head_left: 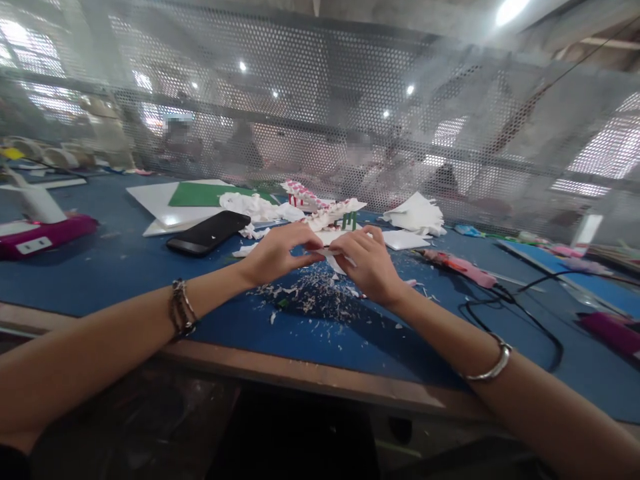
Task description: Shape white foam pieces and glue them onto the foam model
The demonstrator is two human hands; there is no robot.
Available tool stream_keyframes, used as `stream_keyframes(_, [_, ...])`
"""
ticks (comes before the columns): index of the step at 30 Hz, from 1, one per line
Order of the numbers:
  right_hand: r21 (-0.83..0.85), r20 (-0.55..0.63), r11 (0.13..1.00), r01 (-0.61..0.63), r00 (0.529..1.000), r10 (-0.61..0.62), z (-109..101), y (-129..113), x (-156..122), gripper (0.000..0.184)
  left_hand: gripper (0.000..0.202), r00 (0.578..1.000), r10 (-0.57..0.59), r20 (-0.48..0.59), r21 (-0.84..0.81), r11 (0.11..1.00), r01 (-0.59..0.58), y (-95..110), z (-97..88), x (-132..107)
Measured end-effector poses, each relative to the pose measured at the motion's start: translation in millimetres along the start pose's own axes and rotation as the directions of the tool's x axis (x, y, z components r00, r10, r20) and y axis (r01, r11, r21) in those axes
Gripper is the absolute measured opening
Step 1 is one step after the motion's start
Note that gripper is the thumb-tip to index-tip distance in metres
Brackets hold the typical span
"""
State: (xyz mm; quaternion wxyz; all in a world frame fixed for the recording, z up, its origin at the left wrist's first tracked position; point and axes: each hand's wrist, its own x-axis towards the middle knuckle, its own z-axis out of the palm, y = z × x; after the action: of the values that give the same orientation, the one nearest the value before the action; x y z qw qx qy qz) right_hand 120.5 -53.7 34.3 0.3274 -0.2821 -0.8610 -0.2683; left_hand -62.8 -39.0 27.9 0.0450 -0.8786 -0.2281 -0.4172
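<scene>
Above the middle of the blue table, my left hand and my right hand meet at the fingertips. Both are closed in a pinch on a small, thin white piece, which looks like paper or foam sheet. My fingers cover most of it. Just behind them stands a white strip with a bumpy edge and dark green comb-like prongs. A second strip with pink dots and red prongs lies farther back. White shavings are scattered on the table below my hands.
A black phone lies left of my hands, before white sheets and a green sheet. On the right are a pink corded tool, its black cable and a white stack. A perforated metal screen rises behind the table.
</scene>
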Motion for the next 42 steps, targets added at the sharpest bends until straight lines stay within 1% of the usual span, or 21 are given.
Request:
stream_keyframes(2, [0.024,0.020,1.000,-0.013,1.000,0.013,-0.1,-0.6,0.0,0.015,0.012,1.000,0.016,0.012,-0.004,1.000,-0.016,0.6,0.5,0.6])
stream_keyframes(5, [0.072,0.025,0.997,-0.020,1.000,0.018,-0.6,-2.0,0.0,0.006,0.013,0.999,0.036,0.007,-0.004,0.999,-0.036,1.1,0.8,1.0])
stream_keyframes(8, [0.139,-0.002,0.990,-0.034,0.999,0.035,-0.8,-3.1,-0.2,0.012,0.013,1.000,0.019,-0.011,0.005,1.000,-0.019,2.0,0.1,0.6])
stream_keyframes(11, [0.184,-0.015,0.982,-0.051,0.998,0.055,-0.8,-3.3,0.3,0.009,0.013,1.000,-0.001,-0.008,0.004,1.000,0.001,3.5,-0.9,0.3])
stream_keyframes(14, [0.196,-0.033,0.979,-0.055,0.997,0.063,-0.9,-3.0,1.5,0.011,0.011,1.000,-0.005,-0.011,-0.004,1.000,0.005,5.0,-1.6,0.6])
stream_keyframes(17, [0.192,-0.041,0.980,-0.052,0.997,0.061,-1.4,-2.9,2.1,0.012,0.011,0.999,0.018,-0.028,-0.019,1.000,-0.019,6.0,-1.9,1.0])
stream_keyframes(21, [0.183,-0.013,0.981,-0.065,0.998,0.068,-1.4,-3.7,1.0,0.012,0.009,1.000,0.023,0.004,-0.065,0.998,-0.022,6.4,-1.9,0.8])
stream_keyframes(25, [0.275,0.022,0.953,-0.124,0.992,0.122,-2.2,-5.9,0.8,0.009,0.009,1.000,0.013,-0.002,-0.124,0.992,-0.013,7.4,-1.2,-0.1])
stream_keyframes(27, [0.335,0.043,0.929,-0.160,0.987,0.155,-3.8,-6.8,1.9,0.007,0.009,0.999,-0.036,-0.011,-0.167,0.985,0.033,8.2,-0.6,-0.3])
stream_keyframes(30, [0.423,0.068,0.879,-0.221,0.975,0.212,-6.9,-7.4,3.9,0.006,0.010,0.984,-0.176,-0.023,-0.271,0.949,0.163,9.5,0.9,0.0])
stream_keyframes(33, [0.533,0.127,0.790,-0.304,0.951,0.281,-9.3,-8.4,5.6,0.009,0.009,0.960,-0.279,-0.014,-0.415,0.875,0.248,10.8,3.0,1.2])
stream_keyframes(36, [0.609,0.178,0.699,-0.374,0.924,0.340,-10.1,-11.4,7.0,0.009,0.009,0.932,-0.362,-0.009,-0.533,0.791,0.302,12.8,5.1,2.2])
stream_keyframes(38, [0.647,0.196,0.641,-0.413,0.902,0.384,-9.8,-14.2,7.6,0.009,0.015,0.924,-0.381,-0.031,-0.567,0.768,0.298,14.6,5.8,2.3])
stream_keyframes(39, [0.666,0.204,0.610,-0.429,0.892,0.404,-9.5,-15.5,7.7,0.009,0.016,0.926,-0.374,-0.049,-0.562,0.777,0.284,15.5,5.9,2.2])
stream_keyframes(42, [0.719,0.214,0.528,-0.452,0.867,0.450,-7.9,-18.3,7.1,0.010,0.013,0.945,-0.308,-0.113,-0.461,0.859,0.225,18.4,4.6,1.2])
